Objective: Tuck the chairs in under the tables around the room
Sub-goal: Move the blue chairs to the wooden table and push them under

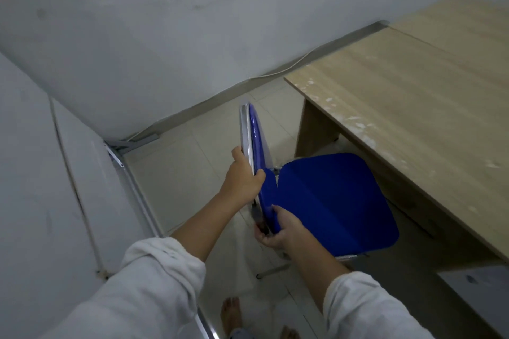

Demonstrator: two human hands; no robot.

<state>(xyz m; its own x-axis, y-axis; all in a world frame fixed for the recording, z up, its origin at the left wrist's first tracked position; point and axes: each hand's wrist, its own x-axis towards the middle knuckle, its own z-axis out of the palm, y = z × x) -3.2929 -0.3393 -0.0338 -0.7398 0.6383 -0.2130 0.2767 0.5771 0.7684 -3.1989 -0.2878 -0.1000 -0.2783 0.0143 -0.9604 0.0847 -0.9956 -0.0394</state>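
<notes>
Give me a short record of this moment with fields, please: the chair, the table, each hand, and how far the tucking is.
chair: blue chair with metal frame, seat facing the table
table: light wood table, top bare with pale scuffs near its edge
left hand: left hand grips the upper part of the backrest
right hand: right hand grips the lower backrest edge
progress: seat's far edge at the table edge; most of the seat not yet under
floor: pale tiles, bare feet at the bottom
</notes>
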